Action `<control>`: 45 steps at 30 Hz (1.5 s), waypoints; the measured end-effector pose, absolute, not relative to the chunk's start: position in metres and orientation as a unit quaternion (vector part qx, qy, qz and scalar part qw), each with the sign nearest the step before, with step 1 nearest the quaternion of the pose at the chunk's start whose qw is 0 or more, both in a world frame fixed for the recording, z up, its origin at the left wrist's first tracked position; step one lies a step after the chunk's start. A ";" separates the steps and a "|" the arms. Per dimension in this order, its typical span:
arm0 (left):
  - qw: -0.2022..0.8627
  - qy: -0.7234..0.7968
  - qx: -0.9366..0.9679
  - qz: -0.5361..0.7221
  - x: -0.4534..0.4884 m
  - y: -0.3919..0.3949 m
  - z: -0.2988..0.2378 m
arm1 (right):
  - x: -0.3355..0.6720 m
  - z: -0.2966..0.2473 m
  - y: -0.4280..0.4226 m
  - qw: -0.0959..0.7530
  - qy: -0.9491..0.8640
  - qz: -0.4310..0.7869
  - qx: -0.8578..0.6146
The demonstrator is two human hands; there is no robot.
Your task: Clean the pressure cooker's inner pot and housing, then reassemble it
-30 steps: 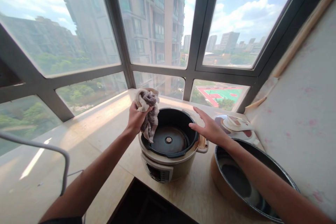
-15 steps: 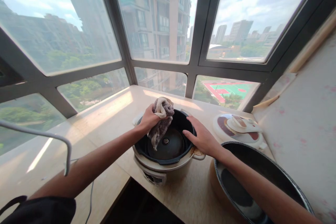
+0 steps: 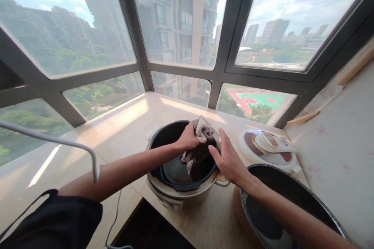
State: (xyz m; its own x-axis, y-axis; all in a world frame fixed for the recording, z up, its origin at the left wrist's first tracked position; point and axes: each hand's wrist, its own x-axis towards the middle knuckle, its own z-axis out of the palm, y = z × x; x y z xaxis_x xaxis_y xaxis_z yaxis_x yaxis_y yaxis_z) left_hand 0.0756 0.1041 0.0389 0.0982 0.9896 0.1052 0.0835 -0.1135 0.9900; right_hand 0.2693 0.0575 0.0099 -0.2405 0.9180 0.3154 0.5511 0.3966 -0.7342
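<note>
A white electric pressure cooker (image 3: 163, 192) stands lidless on the sill, its dark inside showing. My left hand (image 3: 189, 138) grips a crumpled grey-and-white rag (image 3: 203, 134) over the right part of the opening, and the rag's loose end hangs down inside. Just right of it, my right hand (image 3: 227, 156) is held with fingers stretched and thumb apart, by the cooker's right rim and handle. Whether its fingertips touch the rim or the rag I cannot tell.
To the right sits a large dark inner pot (image 3: 280, 202), with the cooker's white and brown lid (image 3: 267, 148) behind it. A grey cable (image 3: 58, 139) arches in at left. Windows enclose the stone sill (image 3: 117, 128); a dark gap (image 3: 149, 229) opens at the front.
My left hand has carried the rag rightward across the cooker, close to my right hand. My right hand has shifted slightly right and down, and the view has moved a little.
</note>
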 end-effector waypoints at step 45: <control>0.290 0.285 0.911 -0.062 -0.021 0.083 0.082 | 0.282 0.013 0.060 0.328 -0.772 0.226 -0.496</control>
State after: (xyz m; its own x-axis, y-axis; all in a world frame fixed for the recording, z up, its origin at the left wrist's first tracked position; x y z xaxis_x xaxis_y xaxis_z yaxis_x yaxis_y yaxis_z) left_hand -0.0215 0.0830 0.0825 0.8294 0.4840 -0.2789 0.5562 -0.6693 0.4926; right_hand 0.2815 0.0600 0.0134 -0.2931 0.9139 0.2808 0.6173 0.4052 -0.6743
